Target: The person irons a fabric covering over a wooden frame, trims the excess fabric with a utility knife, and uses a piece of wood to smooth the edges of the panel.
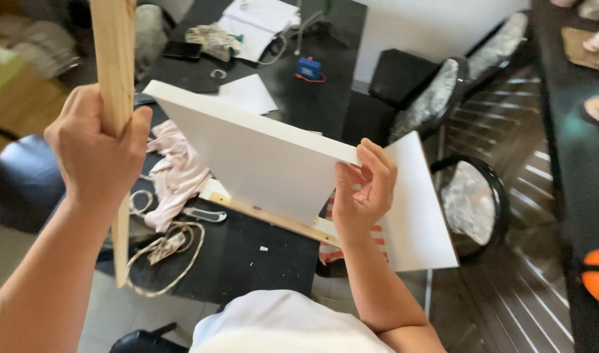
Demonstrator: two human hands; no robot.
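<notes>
The left hand [93,153] is closed in a full fist around a pale wooden strip [116,72], which stands nearly upright at the left of the scene and runs from the top edge down past the wrist. The right hand [361,193] grips the near right edge of a white board [260,160], fingers curled over its front face, thumb side behind. The board is tilted, its far left corner raised and lying just beside the wooden strip; whether the two touch cannot be told. Behind the right hand lies a second white panel [414,216], flat, overhanging the near right edge of a black table [312,98]. A thin wooden batten [273,219] lies on the table below the held board. To the left on the table: a pink cloth [178,173], a coil of pale cord [169,245] and a small grey cutter [205,214]. Farther off lie white paper sheets [247,95] and a small blue box [308,68]. Round black stools [473,202] stand to the right.
</notes>
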